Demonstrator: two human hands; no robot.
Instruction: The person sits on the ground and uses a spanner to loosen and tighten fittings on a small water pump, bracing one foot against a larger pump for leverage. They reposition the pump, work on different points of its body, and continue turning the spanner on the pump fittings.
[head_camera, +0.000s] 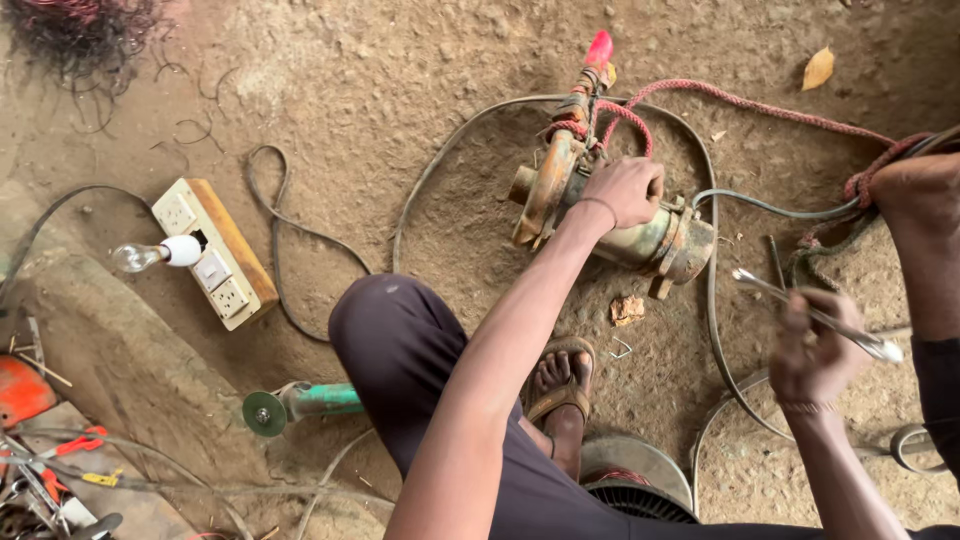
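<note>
Rusty metal covers the old pump (600, 215) lying on its side on the dirt floor (400, 80), toward one o'clock from the middle of the view. The person's left hand (628, 190) rests on top of the pump body with its fingers curled down over it, gripping. At four o'clock from the pump, the right hand (815, 350) is closed around a slim silver tool (815, 315), held clear of the pump with its tip pointing back toward it. A red rope (740, 100) is tied about the pump's upper end and trails off toward three o'clock, and a grey cable (710, 290) loops around the pump. At six o'clock from the pump sits the person's sandalled foot (560, 385). Farther out, at nine o'clock, a wooden socket board (215, 250) carries a glass bulb (135, 257). At eight o'clock lies a green angle grinder (300, 403). A dry leaf (818, 68) lies at the top right.
</note>
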